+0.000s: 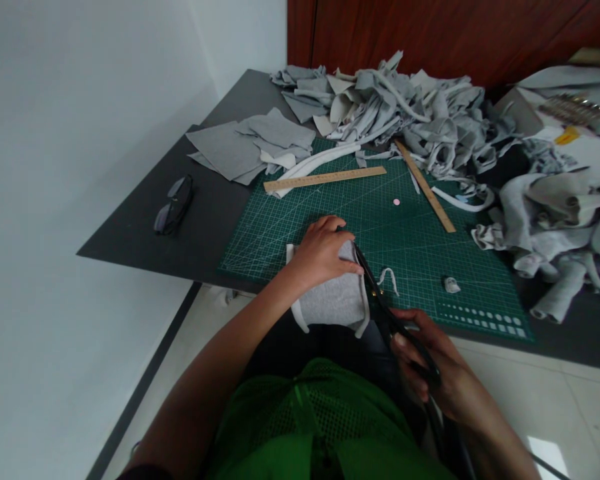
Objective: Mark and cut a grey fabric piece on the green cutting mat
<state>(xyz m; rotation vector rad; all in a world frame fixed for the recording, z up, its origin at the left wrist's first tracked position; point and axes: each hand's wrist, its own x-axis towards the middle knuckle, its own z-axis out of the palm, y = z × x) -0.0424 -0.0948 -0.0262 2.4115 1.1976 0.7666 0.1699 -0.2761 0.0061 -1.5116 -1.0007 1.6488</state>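
Dark tabletop point(200, 227) against a white wall carries a green cutting mat point(430, 267). Left hand point(323, 253) lies flat, fingers spread, pinning a grey fabric piece point(330, 300) at the mat's near edge. Right hand point(430, 363) grips black scissors point(380, 300), fingers closed through the handles, blades along the fabric's right edge. Judgement: keep the pinning fingers clear of the blade line and the cloth taut. Two wooden rulers point(325, 179) and a heap of grey offcuts point(405, 107) lie beyond; glasses point(174, 203) well apart.

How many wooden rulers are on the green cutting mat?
2. One long wooden ruler lies along the mat's far edge, left of centre. A second wooden ruler lies diagonally at far right. The grey fabric scrap pile may hide more.
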